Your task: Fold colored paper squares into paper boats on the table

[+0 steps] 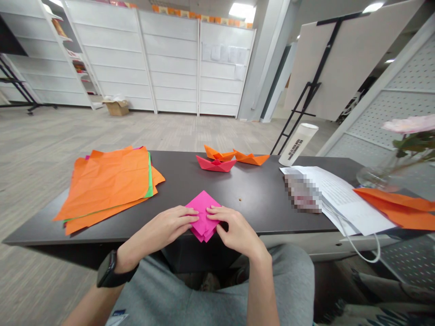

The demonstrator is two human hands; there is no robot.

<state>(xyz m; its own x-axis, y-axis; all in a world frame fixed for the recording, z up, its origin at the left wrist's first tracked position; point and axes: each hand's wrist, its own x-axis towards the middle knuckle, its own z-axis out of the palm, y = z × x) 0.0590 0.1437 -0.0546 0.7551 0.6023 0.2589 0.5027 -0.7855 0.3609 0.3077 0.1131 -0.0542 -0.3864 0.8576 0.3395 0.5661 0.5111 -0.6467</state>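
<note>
A bright pink sheet of origami paper (204, 207), folded into a layered diamond, lies at the front edge of the dark table. Its lower corner sticks out over the edge, and several layers show there. My left hand (171, 222) grips its left side, fingertips on top; the thumb is hidden. On the other side, my right hand (236, 226) has its fingers on the paper's face and the thumb at the lower right edge. Beyond the hands stand a red paper boat (216, 165) and two orange paper boats (251, 157), close together.
A stack of orange and green paper sheets (108, 176) covers the left of the dark table (176, 181). To the right are a white cylinder (299, 144), printed papers (340, 192), a white cable (378, 249), folded orange paper (401, 208) and a vase with a pink flower (413, 124).
</note>
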